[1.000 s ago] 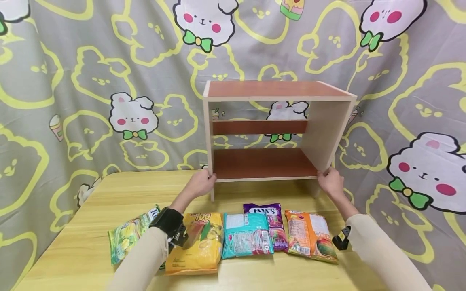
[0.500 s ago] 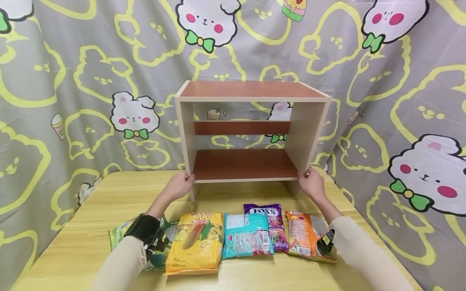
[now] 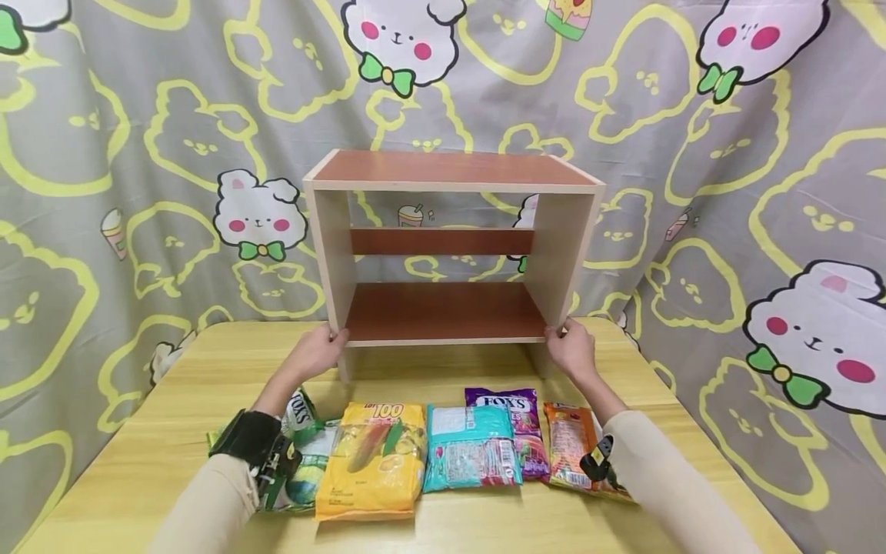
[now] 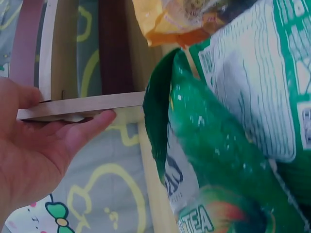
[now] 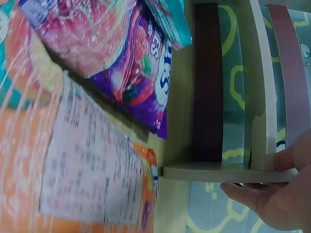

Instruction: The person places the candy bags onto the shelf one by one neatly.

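1. At the shelf unit [image 3: 443, 241], two hands grasp: the left hand [image 3: 317, 352] has thumb and fingers around its left panel, the right hand [image 3: 573, 348] around its right.
2. Upright behind the bags, one unit has two red-brown boards and one back rail; curtain [image 3: 173, 138] shows through.
3. Nearer on the counter [image 3: 221, 362] lie six bags, contents hidden: two green bags [image 4: 214, 145], one yellow bag [image 3: 374, 462], one teal bag [image 3: 473, 450], one purple bag [image 3: 531, 431], one orange bag [image 3: 571, 442].
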### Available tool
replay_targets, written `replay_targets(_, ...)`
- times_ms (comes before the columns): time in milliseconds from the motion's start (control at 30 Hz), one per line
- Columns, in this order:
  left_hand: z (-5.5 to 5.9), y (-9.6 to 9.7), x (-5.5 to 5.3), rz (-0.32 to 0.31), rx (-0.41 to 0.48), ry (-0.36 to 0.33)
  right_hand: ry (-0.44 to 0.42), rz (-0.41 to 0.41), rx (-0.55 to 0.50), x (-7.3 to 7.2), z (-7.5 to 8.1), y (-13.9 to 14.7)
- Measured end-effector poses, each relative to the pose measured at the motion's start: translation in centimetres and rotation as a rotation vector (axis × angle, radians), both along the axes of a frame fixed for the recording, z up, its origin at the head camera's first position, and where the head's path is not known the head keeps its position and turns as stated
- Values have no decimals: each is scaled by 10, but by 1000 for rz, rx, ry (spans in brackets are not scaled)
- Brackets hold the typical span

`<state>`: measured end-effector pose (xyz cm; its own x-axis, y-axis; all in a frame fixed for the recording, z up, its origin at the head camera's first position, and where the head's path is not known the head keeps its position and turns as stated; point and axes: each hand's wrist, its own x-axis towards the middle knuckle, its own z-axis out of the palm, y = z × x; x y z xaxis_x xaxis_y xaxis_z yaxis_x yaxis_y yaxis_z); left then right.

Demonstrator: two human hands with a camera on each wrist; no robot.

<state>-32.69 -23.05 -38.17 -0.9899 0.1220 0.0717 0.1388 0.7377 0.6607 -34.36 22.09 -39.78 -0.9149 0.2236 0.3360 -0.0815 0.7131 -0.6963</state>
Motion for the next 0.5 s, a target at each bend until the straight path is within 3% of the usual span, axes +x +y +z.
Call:
replay_targets(233,4,-11,4,16,-16,-24,11,34,-32,-2,-1,-12)
replay_targets(500,2,-8,6,12,6,2,15,25,-34,1,-4,-13)
